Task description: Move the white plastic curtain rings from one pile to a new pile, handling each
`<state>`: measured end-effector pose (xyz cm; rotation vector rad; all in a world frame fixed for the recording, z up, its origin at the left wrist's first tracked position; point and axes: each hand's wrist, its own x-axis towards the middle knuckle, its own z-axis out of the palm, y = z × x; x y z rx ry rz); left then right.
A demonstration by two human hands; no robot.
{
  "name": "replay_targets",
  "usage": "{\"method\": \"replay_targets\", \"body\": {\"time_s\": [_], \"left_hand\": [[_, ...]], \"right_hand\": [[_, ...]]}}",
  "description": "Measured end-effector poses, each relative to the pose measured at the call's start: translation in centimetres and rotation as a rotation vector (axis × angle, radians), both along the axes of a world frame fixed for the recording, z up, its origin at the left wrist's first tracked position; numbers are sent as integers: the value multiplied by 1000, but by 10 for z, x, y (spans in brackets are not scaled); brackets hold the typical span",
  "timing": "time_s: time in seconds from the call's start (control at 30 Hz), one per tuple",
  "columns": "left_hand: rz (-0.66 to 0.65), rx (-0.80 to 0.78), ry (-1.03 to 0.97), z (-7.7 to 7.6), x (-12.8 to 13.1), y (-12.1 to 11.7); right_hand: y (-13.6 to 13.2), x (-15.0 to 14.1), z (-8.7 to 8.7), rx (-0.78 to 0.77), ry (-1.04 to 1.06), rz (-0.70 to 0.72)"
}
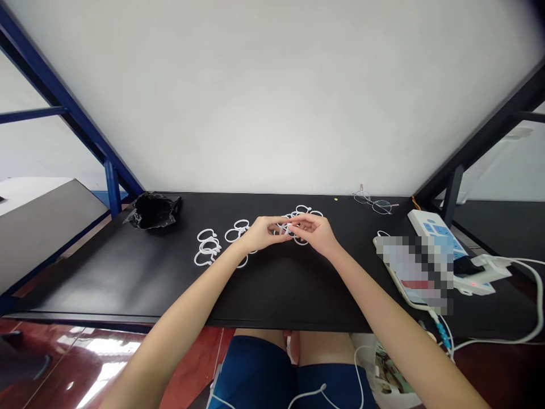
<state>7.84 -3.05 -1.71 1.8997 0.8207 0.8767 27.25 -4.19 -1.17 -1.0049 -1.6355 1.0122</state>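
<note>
Over the middle of the black table, my left hand (264, 232) and my right hand (317, 229) meet fingertip to fingertip. Both pinch a small white plastic ring (288, 228), partly hidden by the fingers. It looks like a curtain ring with a clasp. Just behind my fingers lies a pile of similar white rings (303, 207), some of them covered by my hands. To the left of my left hand, another group of rings (242, 221) is partly behind my wrist. Farther left, several more rings (212, 250) overlap in a column.
A crumpled black plastic bag (154, 211) stands open at the table's back left. Eyeglasses (374, 203) lie at the back right. Nearer on the right are a phone (400, 278) with a cable, a power strip (438, 230) and a white charger (485, 268). A wall rises behind the table.
</note>
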Motion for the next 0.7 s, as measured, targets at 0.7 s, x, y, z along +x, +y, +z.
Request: {"method": "replay_targets", "body": {"time_s": [0.7], "left_hand": [[314,115,124,-6,-22,21]], "right_hand": [[34,44,-15,2,-201,-508]]}}
